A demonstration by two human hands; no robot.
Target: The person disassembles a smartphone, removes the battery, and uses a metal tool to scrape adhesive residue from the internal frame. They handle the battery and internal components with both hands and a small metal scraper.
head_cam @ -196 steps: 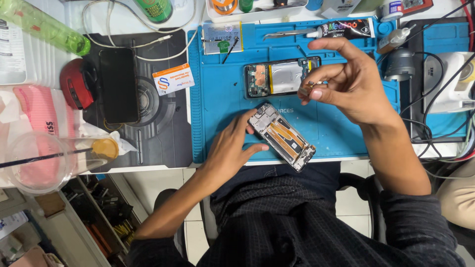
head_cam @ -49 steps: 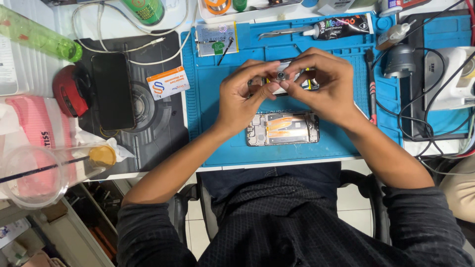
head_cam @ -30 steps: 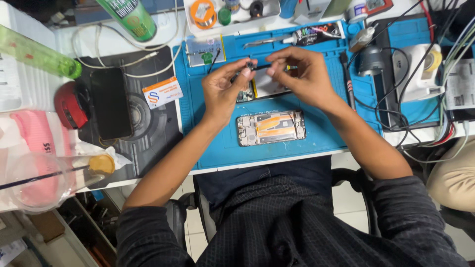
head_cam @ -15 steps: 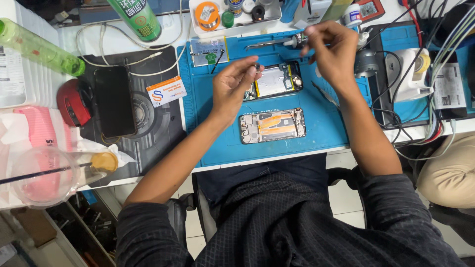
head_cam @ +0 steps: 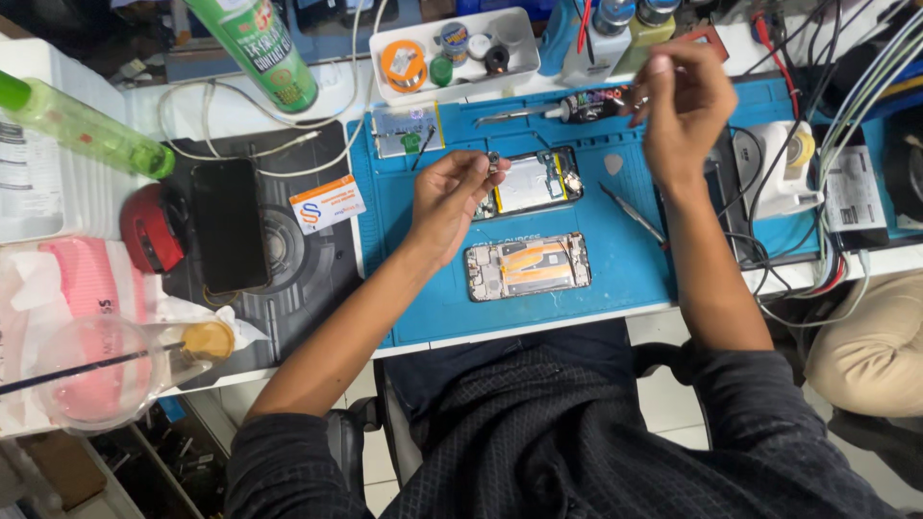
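The left hand [head_cam: 452, 197] rests on the blue mat [head_cam: 423, 298], fingers pinched together on a small part [head_cam: 493, 165] right at the edge of the open phone [head_cam: 529, 181]. I can't make out what the part is. The right hand [head_cam: 681, 101] is lifted above the mat's far side, fingers curled toward each other; whether anything sits between them I cannot tell. A second opened phone [head_cam: 527, 266] lies flat on the mat nearer the person, just below the first, the two apart. A thin tool [head_cam: 630, 211] lies slanted on the mat to the right of both phones.

Beyond the mat stands a white tray [head_cam: 519, 77] holding an orange spool [head_cam: 402, 65], a small green pot [head_cam: 440, 69] and a few round tins. A green spray can [head_cam: 258, 48] lies tilted left of the tray, and a green bottle [head_cam: 82, 125] lies further left.

On the dark mat to the left lie a black phone [head_cam: 229, 226] face down, a card [head_cam: 325, 204] and a red round thing [head_cam: 152, 235]. Near the desk's front left corner a clear cup [head_cam: 91, 380] holds a thin black stick.
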